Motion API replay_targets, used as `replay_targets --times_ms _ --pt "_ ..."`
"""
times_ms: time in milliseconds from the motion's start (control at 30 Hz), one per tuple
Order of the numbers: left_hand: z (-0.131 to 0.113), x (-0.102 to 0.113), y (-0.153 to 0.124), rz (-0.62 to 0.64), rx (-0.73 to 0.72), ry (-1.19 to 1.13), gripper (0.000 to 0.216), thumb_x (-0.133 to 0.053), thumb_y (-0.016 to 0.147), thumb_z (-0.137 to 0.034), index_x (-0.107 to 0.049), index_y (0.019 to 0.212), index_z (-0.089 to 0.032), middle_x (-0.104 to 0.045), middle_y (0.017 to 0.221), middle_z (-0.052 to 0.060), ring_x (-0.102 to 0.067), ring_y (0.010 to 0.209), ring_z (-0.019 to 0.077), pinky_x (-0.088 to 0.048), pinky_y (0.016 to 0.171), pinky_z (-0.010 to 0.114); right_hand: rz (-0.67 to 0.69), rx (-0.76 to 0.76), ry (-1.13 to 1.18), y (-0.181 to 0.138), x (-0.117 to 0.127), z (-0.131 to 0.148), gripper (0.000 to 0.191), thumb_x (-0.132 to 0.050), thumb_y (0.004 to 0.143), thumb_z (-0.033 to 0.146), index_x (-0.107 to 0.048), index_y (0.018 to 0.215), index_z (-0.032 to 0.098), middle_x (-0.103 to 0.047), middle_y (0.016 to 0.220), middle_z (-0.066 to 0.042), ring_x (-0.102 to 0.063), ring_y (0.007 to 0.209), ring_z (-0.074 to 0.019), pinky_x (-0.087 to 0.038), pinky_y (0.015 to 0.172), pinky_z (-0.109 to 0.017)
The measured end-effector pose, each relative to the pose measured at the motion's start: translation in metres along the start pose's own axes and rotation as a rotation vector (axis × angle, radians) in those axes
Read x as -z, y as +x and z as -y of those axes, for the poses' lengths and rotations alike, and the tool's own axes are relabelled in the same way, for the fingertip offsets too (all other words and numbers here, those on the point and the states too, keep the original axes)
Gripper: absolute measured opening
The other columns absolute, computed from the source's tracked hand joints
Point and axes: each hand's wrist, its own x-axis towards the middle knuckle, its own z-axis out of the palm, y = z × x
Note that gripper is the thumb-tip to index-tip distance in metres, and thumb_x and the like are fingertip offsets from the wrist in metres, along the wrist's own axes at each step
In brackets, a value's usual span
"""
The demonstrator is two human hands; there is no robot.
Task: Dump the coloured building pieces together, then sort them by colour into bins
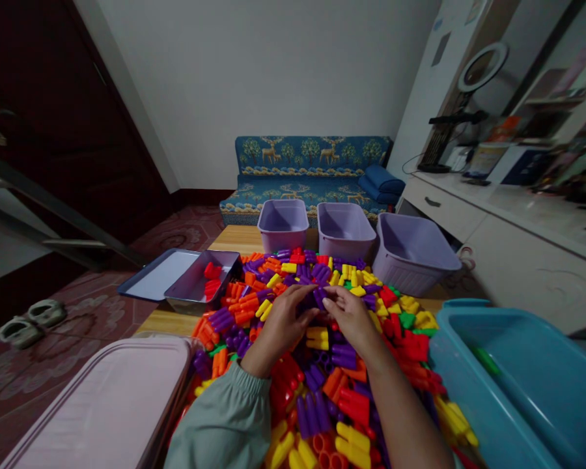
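Observation:
Both hands meet over a large heap of plastic building blocks in purple, red, orange, yellow and green. Between my fingertips is a purple building block, partly hidden by the fingers. My left hand comes from the left in a light green sleeve, its thumb and fingers curled at the block. On the other side, my right hand pinches the same block with thumb and forefinger. Loose blocks lie under and around both hands, including a yellow block just below them.
Three lilac bins stand along the table's far edge. A metal tin with red blocks lies at left, its lid beside it. A pink lid is front left; a blue tub holding a green piece is at right. Behind is a patterned sofa.

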Motion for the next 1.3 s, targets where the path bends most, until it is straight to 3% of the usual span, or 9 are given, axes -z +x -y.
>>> replay_targets --times_ms 233,367,533,700,833,933,1033,1167,1300 --pt "0.002 0.002 0.001 -0.116 0.058 -0.028 0.019 -0.069 0.076 -0.011 -0.070 0.094 -0.016 -0.069 0.089 0.007 -0.062 0.076 0.0170 -0.047 0.069 0.027 0.050 0.072 -0.117 -0.003 -0.001 0.006 0.026 -0.059 0.074 0.030 -0.064 0.096 0.018 -0.070 0.090 -0.005 -0.068 0.082 -0.0189 -0.055 0.069 -0.030" --pt "0.002 0.002 0.002 -0.173 0.169 -0.086 0.012 -0.073 0.072 -0.016 -0.066 0.082 -0.016 -0.065 0.074 0.003 -0.058 0.065 0.0151 -0.042 0.061 0.024 0.039 0.079 -0.066 -0.002 -0.001 0.006 0.033 -0.062 0.073 0.032 -0.063 0.103 0.018 -0.070 0.102 -0.007 -0.068 0.089 -0.0191 -0.055 0.076 -0.033" --pt "0.009 0.002 0.004 -0.205 0.428 -0.525 0.026 -0.078 0.068 -0.034 -0.061 0.077 -0.016 -0.061 0.064 -0.001 -0.056 0.056 0.0128 -0.043 0.054 0.023 -0.004 0.089 -0.009 0.001 0.005 0.003 0.043 -0.068 0.070 0.032 -0.062 0.110 0.019 -0.070 0.108 -0.009 -0.067 0.097 -0.0197 -0.054 0.084 -0.034" --pt "0.015 0.011 0.007 -0.290 0.565 -0.912 0.043 -0.087 0.057 -0.043 -0.060 0.074 -0.014 -0.062 0.063 -0.001 -0.060 0.058 0.0102 -0.046 0.053 0.018 -0.152 0.007 -0.107 0.002 0.023 0.012 0.041 -0.067 0.069 0.039 -0.064 0.102 0.016 -0.071 0.102 -0.013 -0.069 0.086 -0.0225 -0.055 0.072 -0.035" --pt "0.016 0.013 0.006 -0.227 0.607 -1.098 0.040 -0.090 0.056 -0.036 -0.061 0.072 -0.013 -0.064 0.065 0.000 -0.065 0.065 0.0107 -0.051 0.059 0.017 -0.055 -0.020 -0.095 -0.004 0.018 0.022 0.052 -0.069 0.070 0.043 -0.062 0.114 0.017 -0.069 0.113 -0.014 -0.069 0.083 -0.0216 -0.054 0.064 -0.031" --pt "0.013 0.011 0.004 -0.146 0.613 -1.149 0.035 -0.088 0.061 -0.031 -0.063 0.076 -0.013 -0.067 0.068 0.002 -0.067 0.067 0.0113 -0.054 0.063 0.018 0.025 -0.036 -0.072 -0.009 0.003 0.025 0.064 -0.071 0.070 0.041 -0.056 0.128 0.020 -0.062 0.126 -0.015 -0.070 0.075 -0.0181 -0.053 0.058 -0.028" --pt "0.009 0.010 0.003 -0.135 0.615 -1.164 0.033 -0.087 0.063 -0.029 -0.063 0.077 -0.013 -0.066 0.067 0.001 -0.069 0.067 0.0122 -0.055 0.066 0.019 0.027 -0.022 -0.041 -0.011 -0.007 0.026 0.054 -0.068 0.072 0.036 -0.058 0.122 0.019 -0.067 0.117 -0.012 -0.067 0.064 -0.0144 -0.052 0.054 -0.027" --pt "0.008 0.011 0.004 -0.178 0.655 -1.113 0.039 -0.090 0.057 -0.030 -0.060 0.076 -0.014 -0.068 0.068 0.002 -0.069 0.068 0.0149 -0.055 0.066 0.023 -0.111 0.068 0.031 -0.009 -0.001 0.028 0.038 -0.067 0.074 0.035 -0.061 0.108 0.018 -0.072 0.098 -0.008 -0.067 0.064 -0.0156 -0.053 0.055 -0.026" --pt "0.008 0.011 0.005 -0.234 0.651 -0.973 0.041 -0.090 0.056 -0.033 -0.060 0.077 -0.014 -0.066 0.066 0.000 -0.067 0.064 0.0149 -0.054 0.064 0.026 -0.230 0.132 0.027 -0.008 0.006 0.032 0.035 -0.069 0.074 0.036 -0.061 0.104 0.020 -0.072 0.099 -0.008 -0.069 0.073 -0.0190 -0.056 0.062 -0.029"
